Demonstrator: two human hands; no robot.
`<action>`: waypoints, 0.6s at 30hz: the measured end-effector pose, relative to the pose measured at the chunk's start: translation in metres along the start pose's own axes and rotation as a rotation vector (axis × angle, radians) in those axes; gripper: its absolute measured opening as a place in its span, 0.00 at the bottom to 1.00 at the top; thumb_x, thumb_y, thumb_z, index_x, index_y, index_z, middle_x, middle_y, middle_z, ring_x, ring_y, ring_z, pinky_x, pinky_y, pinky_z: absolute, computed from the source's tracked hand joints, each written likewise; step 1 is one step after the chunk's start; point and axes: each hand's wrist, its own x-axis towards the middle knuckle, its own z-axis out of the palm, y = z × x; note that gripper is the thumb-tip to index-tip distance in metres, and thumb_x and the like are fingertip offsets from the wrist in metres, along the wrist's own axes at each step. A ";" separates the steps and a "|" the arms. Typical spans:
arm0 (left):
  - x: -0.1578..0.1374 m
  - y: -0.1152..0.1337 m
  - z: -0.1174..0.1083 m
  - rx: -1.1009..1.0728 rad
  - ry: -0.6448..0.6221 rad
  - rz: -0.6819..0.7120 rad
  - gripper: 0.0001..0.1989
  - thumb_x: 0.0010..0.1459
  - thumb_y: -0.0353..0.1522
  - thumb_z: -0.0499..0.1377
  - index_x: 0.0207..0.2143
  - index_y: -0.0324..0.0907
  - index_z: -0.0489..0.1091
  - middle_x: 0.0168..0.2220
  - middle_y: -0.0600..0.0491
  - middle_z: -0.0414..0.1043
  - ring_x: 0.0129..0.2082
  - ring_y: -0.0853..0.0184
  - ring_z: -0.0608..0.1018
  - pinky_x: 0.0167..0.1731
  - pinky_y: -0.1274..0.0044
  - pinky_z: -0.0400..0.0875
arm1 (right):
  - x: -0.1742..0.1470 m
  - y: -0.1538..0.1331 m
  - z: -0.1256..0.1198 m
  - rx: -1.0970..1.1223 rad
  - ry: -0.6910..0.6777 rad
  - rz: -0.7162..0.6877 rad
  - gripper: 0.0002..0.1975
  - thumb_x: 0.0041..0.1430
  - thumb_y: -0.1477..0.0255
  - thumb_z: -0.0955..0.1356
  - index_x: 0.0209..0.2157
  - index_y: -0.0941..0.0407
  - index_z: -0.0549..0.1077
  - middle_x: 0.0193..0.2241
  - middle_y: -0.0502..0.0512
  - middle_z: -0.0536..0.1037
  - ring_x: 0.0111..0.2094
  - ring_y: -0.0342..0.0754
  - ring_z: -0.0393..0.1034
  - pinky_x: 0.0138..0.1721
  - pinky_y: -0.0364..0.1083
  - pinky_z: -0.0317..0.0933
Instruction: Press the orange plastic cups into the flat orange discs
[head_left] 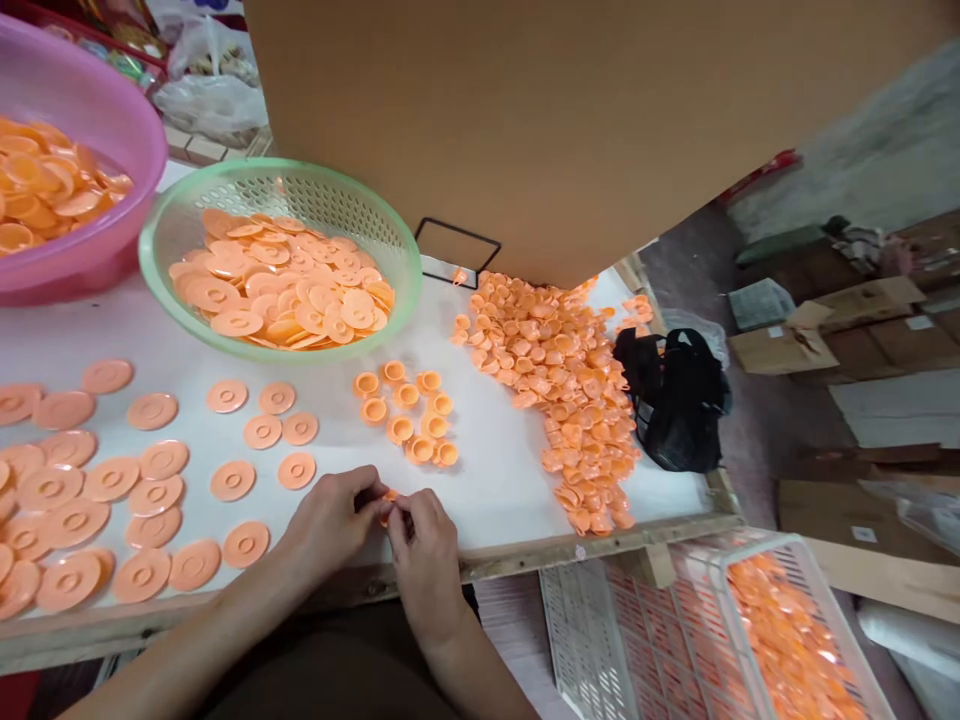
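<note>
My left hand (337, 515) and my right hand (426, 545) meet at the table's front edge, fingers pinched around a small orange plastic piece (389, 496). Fingertips cover most of it, so its full shape is hidden. Just beyond my hands stands a loose group of small orange plastic cups (407, 396), mostly with their openings up. To the left, round orange saucers (152, 493) with a raised ring in the middle lie spread flat over the white tabletop (322, 345). A large heap of orange cups (555, 370) covers the table's right part.
A green perforated basket (409, 270) and a pink basin (146, 130) hold orange discs at the back left. Behind rises a large cardboard box (510, 120). A black bag (682, 400) sits by the right edge. Below stands a white crate (739, 620) of orange pieces.
</note>
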 end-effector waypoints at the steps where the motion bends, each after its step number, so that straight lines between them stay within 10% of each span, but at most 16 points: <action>1: 0.000 0.001 -0.001 -0.002 -0.011 0.018 0.09 0.56 0.36 0.56 0.26 0.43 0.68 0.28 0.56 0.76 0.30 0.67 0.75 0.30 0.78 0.64 | 0.002 0.001 -0.001 0.056 -0.022 0.041 0.06 0.61 0.77 0.63 0.29 0.55 0.68 0.28 0.51 0.72 0.29 0.46 0.68 0.32 0.43 0.62; 8: -0.011 0.009 0.007 0.083 0.074 -0.016 0.12 0.53 0.31 0.56 0.41 0.42 0.67 0.25 0.57 0.72 0.26 0.68 0.72 0.29 0.78 0.64 | 0.009 0.003 -0.007 0.265 -0.053 0.170 0.03 0.52 0.77 0.66 0.28 0.56 0.72 0.26 0.50 0.74 0.26 0.44 0.69 0.28 0.41 0.63; 18: -0.011 0.013 0.008 0.166 0.083 0.051 0.07 0.55 0.28 0.51 0.33 0.42 0.68 0.29 0.54 0.70 0.28 0.68 0.70 0.30 0.77 0.61 | 0.020 -0.001 -0.010 0.322 -0.232 0.348 0.07 0.53 0.74 0.65 0.23 0.53 0.64 0.16 0.43 0.68 0.16 0.42 0.64 0.16 0.39 0.55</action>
